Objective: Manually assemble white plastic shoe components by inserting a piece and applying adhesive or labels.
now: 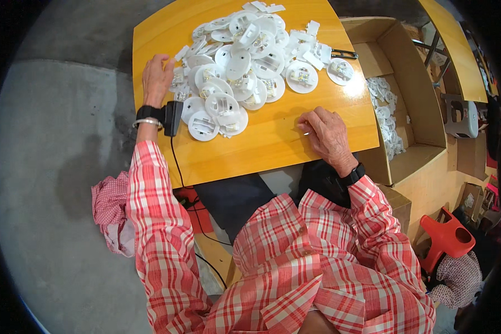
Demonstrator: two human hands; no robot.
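A heap of white round plastic discs (245,61) with small fittings covers the far half of a yellow wooden table (273,145). My left hand (157,78) lies at the heap's left edge, fingers touching the outer white pieces; whether it holds one is hidden. A black device (171,116) with a cable is strapped at that wrist. My right hand (325,133) rests palm down on bare wood near the table's front right, fingers curled, a small pale piece at its fingertips. It is apart from the heap.
An open cardboard box (406,106) stands right of the table with more white pieces (387,111) inside. Black-handled scissors (344,54) lie at the heap's right. A red plastic stool (448,234) sits lower right. A checked cloth (108,206) lies on the grey floor (55,167) at left.
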